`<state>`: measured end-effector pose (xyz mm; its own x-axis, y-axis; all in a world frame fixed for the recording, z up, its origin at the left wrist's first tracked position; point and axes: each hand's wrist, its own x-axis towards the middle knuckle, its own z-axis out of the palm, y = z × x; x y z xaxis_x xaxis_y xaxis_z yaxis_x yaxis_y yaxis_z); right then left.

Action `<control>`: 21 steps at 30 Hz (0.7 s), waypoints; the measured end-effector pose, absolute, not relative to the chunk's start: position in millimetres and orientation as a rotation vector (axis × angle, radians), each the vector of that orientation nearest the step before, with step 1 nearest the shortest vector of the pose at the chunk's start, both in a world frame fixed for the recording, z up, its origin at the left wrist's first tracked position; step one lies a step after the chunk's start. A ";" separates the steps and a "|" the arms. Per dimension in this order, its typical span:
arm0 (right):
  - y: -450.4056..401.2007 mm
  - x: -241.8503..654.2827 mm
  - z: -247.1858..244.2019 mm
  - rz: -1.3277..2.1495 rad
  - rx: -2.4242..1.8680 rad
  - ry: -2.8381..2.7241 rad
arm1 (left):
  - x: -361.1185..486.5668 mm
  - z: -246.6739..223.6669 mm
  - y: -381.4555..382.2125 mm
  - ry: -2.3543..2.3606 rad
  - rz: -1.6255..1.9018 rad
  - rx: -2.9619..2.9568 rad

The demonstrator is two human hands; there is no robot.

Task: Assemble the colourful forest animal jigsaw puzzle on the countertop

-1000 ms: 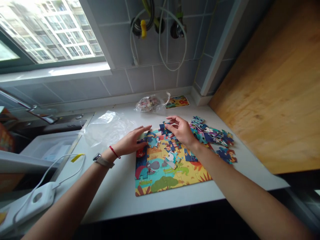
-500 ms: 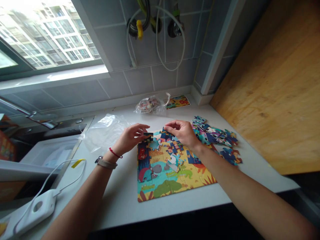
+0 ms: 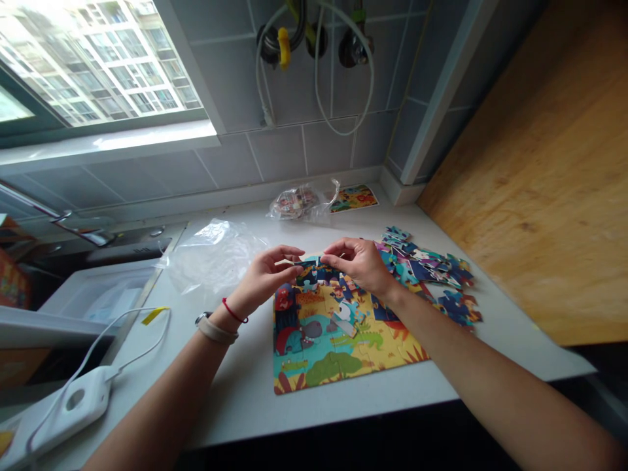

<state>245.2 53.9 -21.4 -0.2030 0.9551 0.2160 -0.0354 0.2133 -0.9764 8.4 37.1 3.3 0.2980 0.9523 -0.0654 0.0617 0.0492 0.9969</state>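
Note:
My left hand [image 3: 275, 271] pinches a dark puzzle piece [image 3: 305, 266] over the upper left part of a colourful jigsaw puzzle [image 3: 338, 360]. Close beside it, my right hand [image 3: 356, 260] grips another dark puzzle piece [image 3: 324, 269] between thumb and fingers. The two pieces are nearly edge to edge; whether they interlock I cannot tell. Below my hands, the puzzle shows a hippo, a crocodile and green bushes, with some loose pieces [image 3: 347, 317] lying on top of it.
Right of the puzzle lies a heap of loose pieces [image 3: 432, 265]. Behind are a bag of pieces [image 3: 297, 203] and a picture card [image 3: 354, 197]. An empty plastic bag [image 3: 213, 258] lies to the left, near the sink [image 3: 142, 245]. A white power strip [image 3: 73, 405] sits front left.
My left hand has moved right with its piece, bringing it up to the piece in my right hand. The view has shifted slightly.

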 end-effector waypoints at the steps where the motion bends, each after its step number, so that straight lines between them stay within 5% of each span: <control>1: 53.9 245.3 -21.3 1.191 -0.932 -1.452 | 8.4 3.8 37.0 1.053 0.915 1.325; 21: 54.1 246.8 -20.5 1.370 -0.993 -1.217 | 10.0 3.5 35.3 1.146 0.983 1.231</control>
